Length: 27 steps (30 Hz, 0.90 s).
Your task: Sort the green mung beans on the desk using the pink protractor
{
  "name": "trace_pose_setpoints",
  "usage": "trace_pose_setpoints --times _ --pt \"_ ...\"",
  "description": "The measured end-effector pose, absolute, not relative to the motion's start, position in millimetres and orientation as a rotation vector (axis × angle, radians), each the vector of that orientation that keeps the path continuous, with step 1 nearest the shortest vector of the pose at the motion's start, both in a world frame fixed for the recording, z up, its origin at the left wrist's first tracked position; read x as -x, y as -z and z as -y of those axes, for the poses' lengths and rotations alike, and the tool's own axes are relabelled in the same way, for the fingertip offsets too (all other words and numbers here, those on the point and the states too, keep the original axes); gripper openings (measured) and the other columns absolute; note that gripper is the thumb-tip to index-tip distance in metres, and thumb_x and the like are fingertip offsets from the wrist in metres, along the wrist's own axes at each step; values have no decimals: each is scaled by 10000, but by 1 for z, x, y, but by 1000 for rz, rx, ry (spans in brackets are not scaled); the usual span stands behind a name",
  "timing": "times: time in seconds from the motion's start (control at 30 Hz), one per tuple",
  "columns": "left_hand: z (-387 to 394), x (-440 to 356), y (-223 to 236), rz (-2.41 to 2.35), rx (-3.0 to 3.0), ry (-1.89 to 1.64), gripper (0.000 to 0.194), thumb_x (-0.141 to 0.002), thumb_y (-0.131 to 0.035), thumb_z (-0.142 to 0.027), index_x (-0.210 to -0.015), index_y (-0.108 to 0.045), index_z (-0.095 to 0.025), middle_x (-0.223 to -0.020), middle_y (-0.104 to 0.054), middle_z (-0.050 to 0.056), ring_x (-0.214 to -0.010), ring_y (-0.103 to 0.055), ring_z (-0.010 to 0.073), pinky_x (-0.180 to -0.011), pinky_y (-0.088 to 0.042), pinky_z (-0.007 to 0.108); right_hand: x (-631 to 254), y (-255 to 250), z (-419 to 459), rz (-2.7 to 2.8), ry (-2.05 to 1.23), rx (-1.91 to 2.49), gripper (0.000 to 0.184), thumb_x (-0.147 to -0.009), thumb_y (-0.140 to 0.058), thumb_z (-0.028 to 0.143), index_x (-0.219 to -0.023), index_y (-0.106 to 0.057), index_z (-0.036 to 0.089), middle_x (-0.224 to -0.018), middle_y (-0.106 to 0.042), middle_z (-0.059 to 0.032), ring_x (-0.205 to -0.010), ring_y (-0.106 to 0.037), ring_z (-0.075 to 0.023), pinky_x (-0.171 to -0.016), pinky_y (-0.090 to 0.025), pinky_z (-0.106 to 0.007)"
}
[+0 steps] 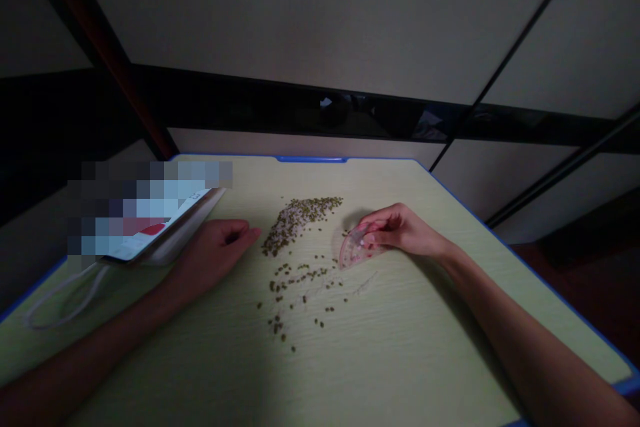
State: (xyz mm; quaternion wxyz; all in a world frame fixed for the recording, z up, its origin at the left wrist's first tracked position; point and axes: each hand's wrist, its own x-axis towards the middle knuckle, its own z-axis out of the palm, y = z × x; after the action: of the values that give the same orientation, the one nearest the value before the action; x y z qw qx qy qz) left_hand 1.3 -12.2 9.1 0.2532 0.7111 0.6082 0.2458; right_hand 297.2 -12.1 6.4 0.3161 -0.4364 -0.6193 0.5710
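My right hand [395, 230] pinches a clear pinkish protractor [354, 255] between thumb and fingers, tilted just over the table. To its left lies an elongated heap of small green beans [295, 219], mung-bean-like, mixed with tiny whitish grains. Nearer to me, loose beans [277, 298] and a few pale streaks of grains are scattered. My left hand [225, 243] rests on its side left of the heap, fingers curled in and thumb stretched toward the beans, with nothing visible in it. A gap separates it from the heap.
A lit phone or tablet [145, 240], partly pixelated, leans on a pale support at the left, and a white strap loop [65, 320] trails from it. The light wooden table [380, 360] has a blue rim. Cabinet panels [300, 27] stand behind the far edge.
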Motion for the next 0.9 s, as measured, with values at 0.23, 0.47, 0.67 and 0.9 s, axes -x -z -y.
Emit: trace_pose_setpoints --times 0.23,0.47,0.67,0.9 --pt "11 -3 -10 -1660 -1938 -675 359 -686 -400 -445 -460 -273 -197 -446 -256 -77 -448 -289 76 -473 -238 214 -288 -5 14 1599 -1465 1156 237 -590 -650 99 -827 -654 82 -625 -656 -30 -515 -585 -103 -481 -437 -203" --pt "11 0 -6 -1646 -1937 -680 362 -691 -395 -449 -458 -282 -196 -446 -260 -80 -438 -287 73 -470 -245 210 -277 -2 14 1600 -1410 1094 206 -605 -622 84 -808 -658 86 -601 -642 -13 -523 -565 -90 -494 -411 -196" --pt "11 -3 -8 -1656 -1920 -679 359 -684 -396 -448 -449 -293 -196 -434 -264 -80 -426 -295 73 -466 -250 214 -276 0 13 1681 -1415 1042 211 -634 -632 118 -839 -653 74 -601 -622 -23 -499 -535 -81 -460 -376 -189" --pt "10 -3 -8 -1667 -1921 -672 364 -685 -394 -459 -453 -293 -197 -427 -267 -81 -418 -296 73 -453 -242 214 -285 -3 12 1713 -1487 1033 217 -642 -654 121 -853 -661 75 -651 -633 -33 -513 -537 -75 -487 -424 -203"
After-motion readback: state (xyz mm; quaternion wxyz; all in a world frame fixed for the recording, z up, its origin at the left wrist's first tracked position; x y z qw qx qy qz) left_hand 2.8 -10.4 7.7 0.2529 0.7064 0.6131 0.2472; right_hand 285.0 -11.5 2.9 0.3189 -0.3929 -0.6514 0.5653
